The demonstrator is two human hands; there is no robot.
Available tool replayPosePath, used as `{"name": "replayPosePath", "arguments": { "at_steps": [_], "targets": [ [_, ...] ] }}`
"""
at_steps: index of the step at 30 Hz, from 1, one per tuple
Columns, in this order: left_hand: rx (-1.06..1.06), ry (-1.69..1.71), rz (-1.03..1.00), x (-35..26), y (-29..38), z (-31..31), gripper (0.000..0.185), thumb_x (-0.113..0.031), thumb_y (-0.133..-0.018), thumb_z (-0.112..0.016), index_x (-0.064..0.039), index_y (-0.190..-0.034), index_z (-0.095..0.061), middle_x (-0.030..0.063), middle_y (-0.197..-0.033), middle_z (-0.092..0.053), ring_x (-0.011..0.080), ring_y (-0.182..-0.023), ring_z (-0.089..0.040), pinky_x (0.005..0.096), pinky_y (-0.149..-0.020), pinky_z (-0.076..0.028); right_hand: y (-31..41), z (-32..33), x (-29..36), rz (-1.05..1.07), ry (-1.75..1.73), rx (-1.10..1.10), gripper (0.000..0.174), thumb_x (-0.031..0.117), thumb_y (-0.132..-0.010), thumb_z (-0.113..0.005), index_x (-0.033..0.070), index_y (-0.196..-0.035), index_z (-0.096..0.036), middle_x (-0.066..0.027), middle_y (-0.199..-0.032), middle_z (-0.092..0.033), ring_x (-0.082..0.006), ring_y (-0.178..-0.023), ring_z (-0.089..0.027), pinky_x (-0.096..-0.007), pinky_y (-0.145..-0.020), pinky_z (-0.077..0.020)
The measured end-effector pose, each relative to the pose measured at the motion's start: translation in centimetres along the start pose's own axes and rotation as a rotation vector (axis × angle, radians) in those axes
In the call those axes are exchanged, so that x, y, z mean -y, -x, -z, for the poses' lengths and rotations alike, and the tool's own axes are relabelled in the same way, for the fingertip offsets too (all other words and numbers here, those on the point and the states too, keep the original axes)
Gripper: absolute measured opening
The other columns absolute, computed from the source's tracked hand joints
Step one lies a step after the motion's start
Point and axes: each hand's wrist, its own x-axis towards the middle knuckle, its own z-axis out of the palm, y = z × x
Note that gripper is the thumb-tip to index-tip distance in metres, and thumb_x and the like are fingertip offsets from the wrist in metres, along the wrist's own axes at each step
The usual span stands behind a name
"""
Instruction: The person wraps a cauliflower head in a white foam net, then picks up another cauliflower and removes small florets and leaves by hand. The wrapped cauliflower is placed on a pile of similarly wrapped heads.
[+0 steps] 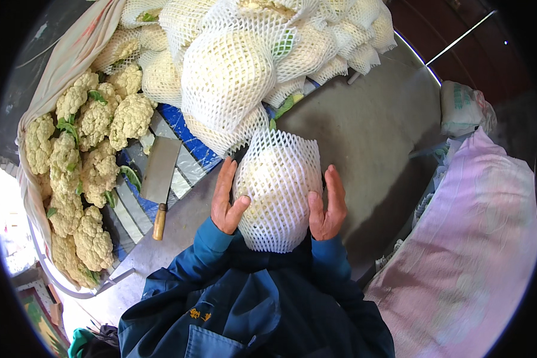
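Observation:
Between my two hands is a cauliflower in a white foam net sleeve (277, 192), close in front of my body. My left hand (228, 199) presses on its left side, thumb toward me and fingers pointing away. On the opposite side, my right hand (329, 203) holds it with the thumb against the netting. The far end of the sleeve flares out past the cauliflower. Just beyond it, a large heap of netted cauliflowers (228, 76) covers the far part of the table. A cleaver (162, 170) with a wooden handle lies left of my left hand.
Bare cauliflowers (94, 116) with green leaf scraps are piled at the left, beside a bunched cloth (67, 67). The tabletop has blue and grey stripes (172, 118). At the right stand a pink cloth cover (470, 250) and a white sack (465, 109) on the floor.

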Motion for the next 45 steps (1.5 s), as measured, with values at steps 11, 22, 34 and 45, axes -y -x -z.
{"name": "replayPosePath", "arguments": {
  "at_steps": [11, 22, 34, 45],
  "targets": [
    [-0.064, 0.249, 0.24, 1.4, 0.6, -1.5, 0.074, -0.035, -0.103, -0.059, 0.008, -0.159, -0.036, 0.0277, -0.164, -0.036, 0.0342, -0.152, -0.037, 0.0406, -0.124, -0.028, 1.6, -1.9, 0.2, -0.22, -0.314, -0.04, 0.062, 0.032, -0.104, -0.061, -0.01, -0.149, -0.05, -0.0287, -0.147, -0.058, -0.0374, -0.138, -0.055, -0.0425, -0.116, -0.0411],
    [-0.062, 0.457, 0.379, -0.7, -0.1, -1.9, 0.069, -0.032, -0.108, -0.052, 0.009, -0.16, -0.032, 0.022, -0.159, -0.045, 0.0277, -0.144, -0.045, 0.0355, -0.12, -0.034, 1.8, -2.3, -0.8, -0.516, -0.439, -0.005, 0.063, 0.038, -0.107, -0.053, -0.008, -0.149, -0.051, -0.0269, -0.146, -0.059, -0.0336, -0.133, -0.058, -0.0388, -0.113, -0.0436],
    [-0.095, 0.8, 0.429, -0.5, 0.1, -2.4, 0.063, -0.023, -0.108, -0.048, 0.008, -0.16, -0.031, 0.0213, -0.159, -0.046, 0.0282, -0.144, -0.047, 0.0371, -0.121, -0.034, 1.6, -1.7, -0.4, -0.526, -0.556, -0.05, 0.065, 0.037, -0.105, -0.058, -0.01, -0.149, -0.05, -0.0244, -0.146, -0.059, -0.0298, -0.131, -0.057, -0.0381, -0.113, -0.0423],
    [-0.099, 0.738, 0.431, -1.1, -1.6, -2.9, 0.065, -0.023, -0.106, -0.054, 0.008, -0.16, -0.033, 0.0214, -0.159, -0.046, 0.0269, -0.143, -0.048, 0.0356, -0.12, -0.034, -0.6, -1.3, 0.1, -0.534, -0.514, -0.078, 0.066, 0.035, -0.102, -0.064, -0.011, -0.148, -0.051, -0.0261, -0.144, -0.06, -0.0311, -0.131, -0.058, -0.0392, -0.113, -0.0435]
  ]
}}
